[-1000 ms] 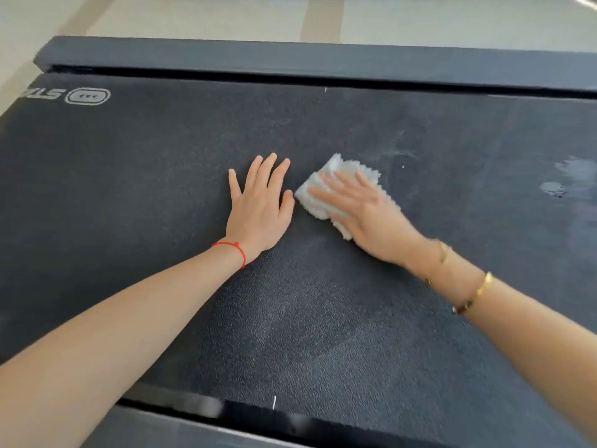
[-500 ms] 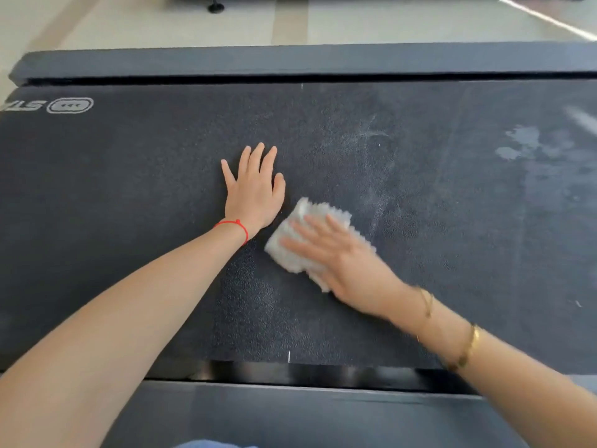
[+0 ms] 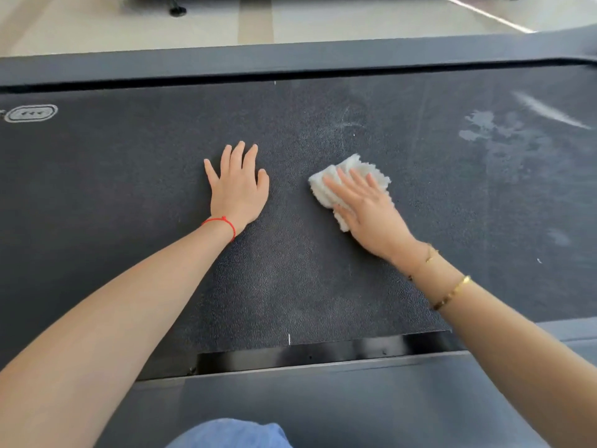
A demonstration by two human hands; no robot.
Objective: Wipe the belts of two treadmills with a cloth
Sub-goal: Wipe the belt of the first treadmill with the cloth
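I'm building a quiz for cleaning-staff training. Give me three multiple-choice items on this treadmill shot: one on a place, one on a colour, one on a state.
1. Where do the pale smudges lie on the belt, seen from the head camera?
A. Left of the left hand
B. Right of the cloth
C. Under the left hand

2. What colour is the string on the left wrist?
A. Red
B. Green
C. Blue

3. How does the right hand meet the cloth?
A. Lifts it clear of the belt
B. Does not touch it
C. Presses it flat with straight fingers

Answers:
1 B: the smudges sit on the belt to the right of the cloth.
2 A: the string behind the left hand is red.
3 C: the right hand lies over the cloth, fingers extended.
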